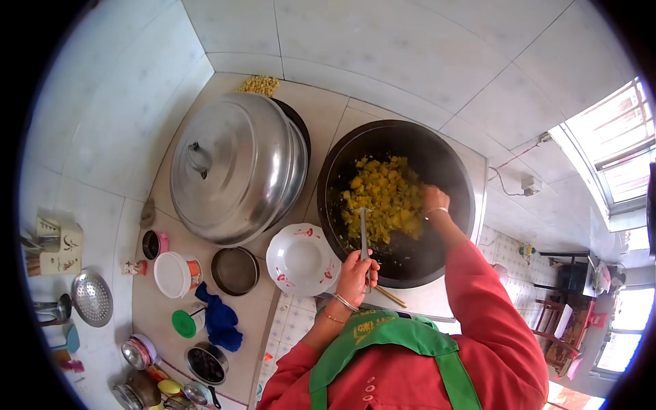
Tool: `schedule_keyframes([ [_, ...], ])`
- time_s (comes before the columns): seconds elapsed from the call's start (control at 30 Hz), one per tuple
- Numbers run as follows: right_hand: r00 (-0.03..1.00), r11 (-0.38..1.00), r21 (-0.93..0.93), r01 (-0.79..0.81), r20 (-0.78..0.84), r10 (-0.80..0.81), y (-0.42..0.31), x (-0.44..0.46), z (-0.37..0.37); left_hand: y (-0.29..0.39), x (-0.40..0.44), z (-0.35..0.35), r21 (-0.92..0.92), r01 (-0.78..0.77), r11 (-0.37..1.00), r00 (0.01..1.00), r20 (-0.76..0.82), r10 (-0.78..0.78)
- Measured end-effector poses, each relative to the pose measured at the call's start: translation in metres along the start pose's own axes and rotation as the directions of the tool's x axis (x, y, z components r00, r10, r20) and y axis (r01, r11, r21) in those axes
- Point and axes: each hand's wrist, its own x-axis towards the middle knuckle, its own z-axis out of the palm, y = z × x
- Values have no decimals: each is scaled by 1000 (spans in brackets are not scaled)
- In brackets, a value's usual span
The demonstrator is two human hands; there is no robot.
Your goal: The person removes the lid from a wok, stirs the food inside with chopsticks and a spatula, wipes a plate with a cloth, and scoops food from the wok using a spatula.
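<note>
Yellow chunks of food (386, 195) lie in a large dark wok (447, 160) in front of me. My left hand (355, 277) is closed round the metal handle of a cooking spatula (363, 236), whose head is hidden in the food. Over the right side of the wok, my right hand (436, 199) is closed, with its fingers pointing down towards the food. Whatever those fingers may hold does not show. A white plate with red patterns (301, 256) stands left of the wok, close to my left hand.
A large metal lid (232, 164) covers another pan on the left. Nearby stand a white tub (173, 275), a round dark tin (235, 271) and a blue cloth (220, 321). Chopsticks (390, 296) lie by the wok's front rim. A skimmer (92, 298) hangs on the wall.
</note>
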Motion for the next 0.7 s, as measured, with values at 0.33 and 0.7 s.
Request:
schedule_keyframes([
  [0.33, 967, 984, 110, 139, 199, -159, -14, -68, -31, -2, 2, 2, 22, -1, 1000, 1000, -1, 1],
  [0.7, 992, 407, 906, -116, 83, 99, 29, -120, -59, 5, 4, 5, -231, 262, 937, 965, 89, -248],
])
